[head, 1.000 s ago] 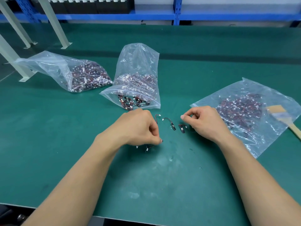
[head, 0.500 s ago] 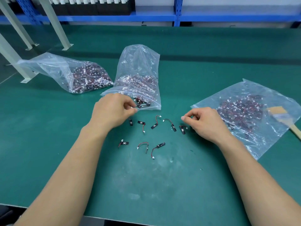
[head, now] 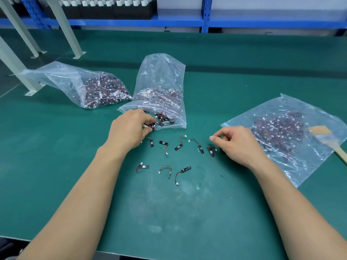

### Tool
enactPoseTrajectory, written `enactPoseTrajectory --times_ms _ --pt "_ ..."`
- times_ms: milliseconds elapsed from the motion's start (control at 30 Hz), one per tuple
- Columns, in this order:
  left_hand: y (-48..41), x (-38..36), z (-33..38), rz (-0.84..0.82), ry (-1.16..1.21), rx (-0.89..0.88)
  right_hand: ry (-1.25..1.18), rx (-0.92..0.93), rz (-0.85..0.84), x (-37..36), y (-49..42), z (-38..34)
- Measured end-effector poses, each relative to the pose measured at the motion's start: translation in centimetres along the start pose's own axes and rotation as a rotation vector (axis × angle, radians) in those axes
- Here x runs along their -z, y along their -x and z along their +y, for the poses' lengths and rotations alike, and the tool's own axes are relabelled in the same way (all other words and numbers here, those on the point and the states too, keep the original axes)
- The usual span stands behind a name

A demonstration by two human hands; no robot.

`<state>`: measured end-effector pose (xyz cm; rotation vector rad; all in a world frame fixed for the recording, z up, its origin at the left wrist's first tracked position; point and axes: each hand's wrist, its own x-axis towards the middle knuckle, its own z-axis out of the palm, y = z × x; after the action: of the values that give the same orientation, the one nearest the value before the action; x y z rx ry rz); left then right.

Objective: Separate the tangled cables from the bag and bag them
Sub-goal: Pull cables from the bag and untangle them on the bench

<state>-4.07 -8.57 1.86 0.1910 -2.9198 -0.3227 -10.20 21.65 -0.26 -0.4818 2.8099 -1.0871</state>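
Note:
A clear plastic bag (head: pixel 161 85) full of tangled red-and-black cables stands at the middle of the green mat, its mouth toward me. My left hand (head: pixel 129 128) reaches into that mouth and pinches a clump of cables (head: pixel 150 125). Several separated cables (head: pixel 165 145) with small black boards and white plugs lie spread on the mat in front of the bag. My right hand (head: pixel 236 145) rests on the mat, fingers curled, beside one cable (head: pixel 211 151). A flat clear bag (head: pixel 281 132) holding cables lies to the right.
A third bag of cables (head: pixel 78 83) lies at the back left. A wooden-handled brush (head: pixel 330 141) rests on the flat bag's right edge. Metal frame legs (head: pixel 65 29) stand at the far left; blue shelving (head: pixel 187 21) runs along the back.
My left hand moved from the loose cables near me up to the bag's mouth and took hold of a clump there. The right hand has stayed put.

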Motion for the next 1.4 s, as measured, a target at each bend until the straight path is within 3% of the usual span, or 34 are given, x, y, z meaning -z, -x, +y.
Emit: enactPoseTrajectory --times_ms 333,833,1200,1400 --pt "-0.4 -0.1 -0.2 -0.033 -0.032 -0.113 0.019 0.009 0.002 0.0 -0.1 -0.1" --pt "-0.1 -0.1 0.0 0.147 0.086 -0.183 0.007 0.014 0.006 0.1 0.1 -0.2" --pt "0.8 0.2 1.2 0.279 0.523 -0.225 -0.002 0.066 0.062 -0.2 0.4 -0.6" --pt "1.4 0.9 2.9 0.206 0.797 -0.162 -0.242 0.181 0.150 -0.6 1.2 -2.5"
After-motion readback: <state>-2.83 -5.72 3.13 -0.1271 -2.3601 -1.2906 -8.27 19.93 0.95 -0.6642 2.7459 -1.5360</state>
